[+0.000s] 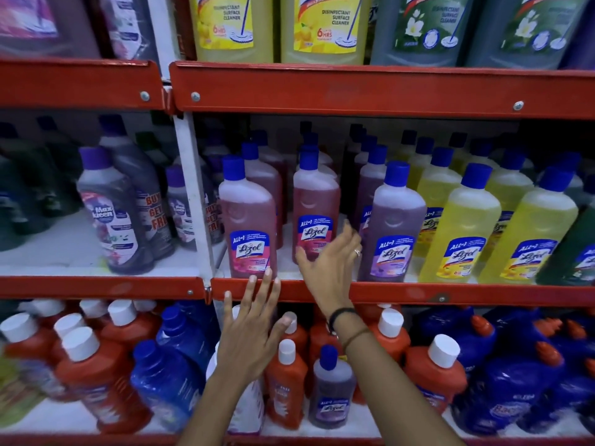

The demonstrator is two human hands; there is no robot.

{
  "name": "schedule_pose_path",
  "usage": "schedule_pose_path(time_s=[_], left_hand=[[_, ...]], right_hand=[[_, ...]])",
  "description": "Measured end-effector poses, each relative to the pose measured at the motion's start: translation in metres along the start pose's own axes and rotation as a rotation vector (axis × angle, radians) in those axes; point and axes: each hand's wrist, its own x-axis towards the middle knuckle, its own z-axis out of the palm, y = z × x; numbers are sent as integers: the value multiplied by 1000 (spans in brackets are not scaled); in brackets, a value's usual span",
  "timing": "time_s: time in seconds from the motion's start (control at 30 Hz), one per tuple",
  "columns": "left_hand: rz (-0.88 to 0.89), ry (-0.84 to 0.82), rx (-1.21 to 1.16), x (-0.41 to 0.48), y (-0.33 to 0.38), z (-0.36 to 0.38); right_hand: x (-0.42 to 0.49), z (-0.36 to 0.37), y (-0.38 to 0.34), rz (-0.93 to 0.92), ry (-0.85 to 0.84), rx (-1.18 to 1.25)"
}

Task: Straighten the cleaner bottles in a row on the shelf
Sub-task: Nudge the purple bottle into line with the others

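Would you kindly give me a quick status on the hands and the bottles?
Left hand open, empty, at the shelf lip. Right hand open, reaching the second pink bottle, set back from the first pink bottle. Nothing blocking.

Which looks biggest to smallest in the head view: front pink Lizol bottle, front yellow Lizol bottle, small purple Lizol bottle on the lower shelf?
1-2. Front pink Lizol bottle and front yellow Lizol bottle: alike, unranked.
3. Small purple Lizol bottle, plainly smallest though nearer the camera.
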Motion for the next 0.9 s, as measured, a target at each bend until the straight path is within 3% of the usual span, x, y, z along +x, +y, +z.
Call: schedule_pose_path(time_s=[0.23,0.9], left_hand=[[13,5,-5,1,-3,5],[7,-3,-32,1,-4,7]], right_hand=[[28,24,-13,164,-121,-109],[-9,-14,-8,99,-162,-206]])
